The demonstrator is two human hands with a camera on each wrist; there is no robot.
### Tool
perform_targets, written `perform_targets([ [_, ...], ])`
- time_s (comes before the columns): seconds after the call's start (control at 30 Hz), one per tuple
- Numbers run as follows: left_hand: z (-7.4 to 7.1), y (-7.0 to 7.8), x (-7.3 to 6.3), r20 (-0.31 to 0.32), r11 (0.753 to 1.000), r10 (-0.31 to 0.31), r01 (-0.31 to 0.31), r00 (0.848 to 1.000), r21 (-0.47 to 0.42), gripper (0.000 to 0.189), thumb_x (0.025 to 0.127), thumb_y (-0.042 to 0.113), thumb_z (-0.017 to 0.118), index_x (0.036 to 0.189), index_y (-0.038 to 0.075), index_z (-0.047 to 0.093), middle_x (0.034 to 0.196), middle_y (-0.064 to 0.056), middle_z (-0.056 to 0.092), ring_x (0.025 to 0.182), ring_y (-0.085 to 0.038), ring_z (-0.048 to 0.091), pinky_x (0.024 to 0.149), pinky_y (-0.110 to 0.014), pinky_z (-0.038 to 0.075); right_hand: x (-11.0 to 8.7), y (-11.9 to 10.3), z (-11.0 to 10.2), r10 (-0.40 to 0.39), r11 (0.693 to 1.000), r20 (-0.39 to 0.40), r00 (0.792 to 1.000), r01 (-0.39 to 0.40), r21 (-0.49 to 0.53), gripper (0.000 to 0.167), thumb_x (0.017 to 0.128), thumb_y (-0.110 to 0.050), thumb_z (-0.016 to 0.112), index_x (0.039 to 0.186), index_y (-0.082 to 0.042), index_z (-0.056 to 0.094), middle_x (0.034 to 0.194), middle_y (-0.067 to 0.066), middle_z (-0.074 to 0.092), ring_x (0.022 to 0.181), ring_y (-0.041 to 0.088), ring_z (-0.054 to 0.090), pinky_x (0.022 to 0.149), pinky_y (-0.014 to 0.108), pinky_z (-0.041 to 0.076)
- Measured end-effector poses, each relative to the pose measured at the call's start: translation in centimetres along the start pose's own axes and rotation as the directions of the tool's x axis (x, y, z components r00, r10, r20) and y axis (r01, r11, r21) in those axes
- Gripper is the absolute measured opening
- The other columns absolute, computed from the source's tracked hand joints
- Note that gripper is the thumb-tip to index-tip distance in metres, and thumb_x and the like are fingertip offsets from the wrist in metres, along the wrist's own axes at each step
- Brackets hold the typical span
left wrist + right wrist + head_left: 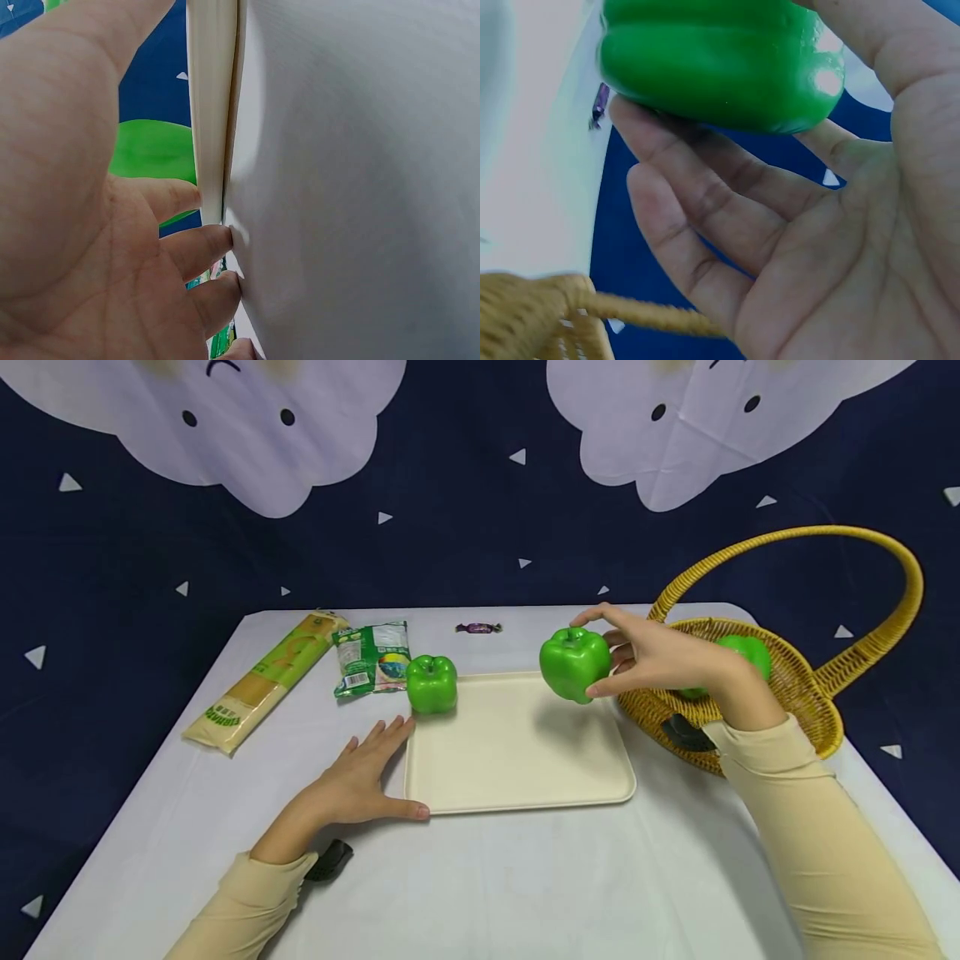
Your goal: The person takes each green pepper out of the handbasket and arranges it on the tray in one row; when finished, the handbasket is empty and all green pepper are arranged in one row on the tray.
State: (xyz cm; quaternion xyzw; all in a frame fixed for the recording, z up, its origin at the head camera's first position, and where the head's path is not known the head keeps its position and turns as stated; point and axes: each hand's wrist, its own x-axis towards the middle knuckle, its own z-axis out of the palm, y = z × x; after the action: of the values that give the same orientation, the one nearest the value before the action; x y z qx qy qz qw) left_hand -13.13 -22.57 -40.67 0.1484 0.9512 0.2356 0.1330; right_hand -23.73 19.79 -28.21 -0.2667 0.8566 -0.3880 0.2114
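Note:
In the head view my right hand (pixel 652 656) grips a green bell pepper (pixel 573 662) between thumb and fingers, above the right part of a cream tray (pixel 517 752). The right wrist view shows that pepper (pixel 720 64) close up against the fingers. My left hand (pixel 358 777) lies spread at the tray's left edge, fingers extended. In the left wrist view its fingertips touch the tray's rim (pixel 214 112) and the tablecloth. Another green bell pepper (pixel 432 685) sits at the tray's back left corner.
A wicker basket (pixel 828 727) with a tall handle stands at the right, holding green peppers (pixel 748 652). Behind and left of the tray lie a green snack packet (pixel 372 658) and a long noodle packet (pixel 266 681). A purple wrapped candy (pixel 478 628) lies at the back.

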Motion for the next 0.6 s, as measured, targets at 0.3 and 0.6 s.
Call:
perform_targets([
  [0.3,-0.1,0.2,0.0,0.008,1.0,-0.008,0.008,1.0,-0.002,0.137,0.073,0.07,0.09,0.173,0.011,0.017,0.18,-0.02,0.018,0.166,-0.05,0.012,0.129,-0.077,0.01,3.2,1.2,1.7,-0.061,0.997,0.002,0.998,0.061,0.048,0.089,0.086,-0.013,0.093,0.154,-0.019,0.035,0.131,0.018,0.071,0.106,0.028,0.077,0.091,0.034,0.063],
  [0.6,0.0,0.1,0.1,0.003,1.0,-0.006,0.006,1.0,0.006,0.137,0.073,0.07,0.09,0.173,0.011,0.018,0.18,-0.02,0.018,0.166,-0.05,0.012,0.129,-0.077,0.01,6.2,2.4,3.7,-0.1,0.994,0.009,0.995,0.099,0.041,0.093,0.084,-0.013,0.094,0.154,-0.015,0.033,0.132,0.021,0.069,0.106,0.029,0.076,0.099,0.047,0.062],
])
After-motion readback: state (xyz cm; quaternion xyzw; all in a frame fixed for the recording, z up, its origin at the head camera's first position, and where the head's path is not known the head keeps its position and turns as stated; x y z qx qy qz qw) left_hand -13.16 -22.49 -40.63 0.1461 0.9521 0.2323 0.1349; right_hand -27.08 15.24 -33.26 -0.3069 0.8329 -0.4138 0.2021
